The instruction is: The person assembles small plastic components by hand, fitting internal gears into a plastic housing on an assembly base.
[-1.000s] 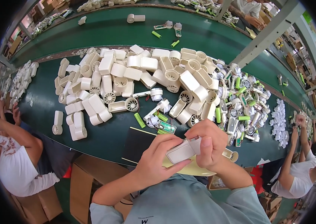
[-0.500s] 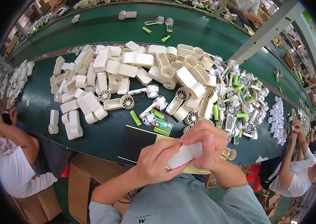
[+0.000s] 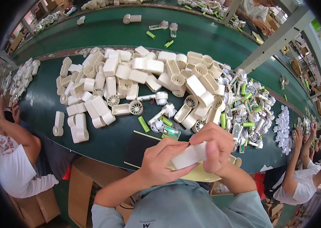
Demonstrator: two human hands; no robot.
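Between my two hands, close to my body, is a white plastic fan housing (image 3: pixel 185 157). My left hand (image 3: pixel 159 161) is closed around its left end. My right hand (image 3: pixel 217 148) grips its right end, with thumb and fingers bent over it. The fingertips of both hands meet at its far edge; what they press there is hidden. A black and pale yellow mat (image 3: pixel 139 146) lies below my hands. Just beyond them rest a green circuit board (image 3: pixel 171 132), a green battery cell (image 3: pixel 143 124) and a white motor part on a stem (image 3: pixel 166 112).
A large heap of cream fan housings (image 3: pixel 122 72) spreads across the dark green table. Right of it lie piled motor assemblies with green cells (image 3: pixel 244 110) and small white pieces (image 3: pixel 283 127). Beyond runs a green conveyor belt (image 3: pixel 103 28). A grey metal post (image 3: pixel 270 43) stands right. Co-workers sit on both sides.
The view has shifted slightly, so the table things appear a little lower and farther right. Both hands keep hold of the white fan housing, with only slight finger movement.
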